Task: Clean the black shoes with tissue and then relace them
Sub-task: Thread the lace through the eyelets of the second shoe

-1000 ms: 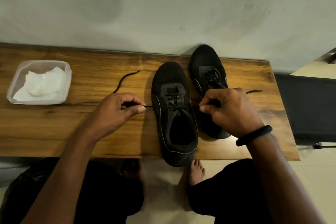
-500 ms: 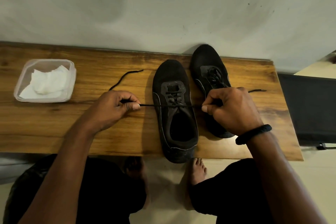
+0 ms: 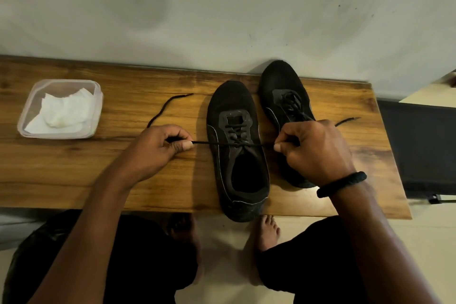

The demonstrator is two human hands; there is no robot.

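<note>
Two black shoes stand side by side on a wooden bench, toes toward the wall. The nearer left shoe overhangs the bench's front edge with its heel. Its black lace runs taut across the shoe's throat. My left hand pinches the lace's left part, and the loose end trails away behind it on the wood. My right hand pinches the right part, with that end sticking out past the knuckles. The right shoe sits behind my right hand, partly hidden, laces in place.
A clear plastic tub holding crumpled white tissue stands at the bench's left. A grey wall rises just behind the bench. A dark panel lies right of the bench. My bare feet and knees are under the front edge.
Both hands have drawn apart sideways, pulling the lace tight across the left shoe. More lace shows between each hand and the shoe than before.
</note>
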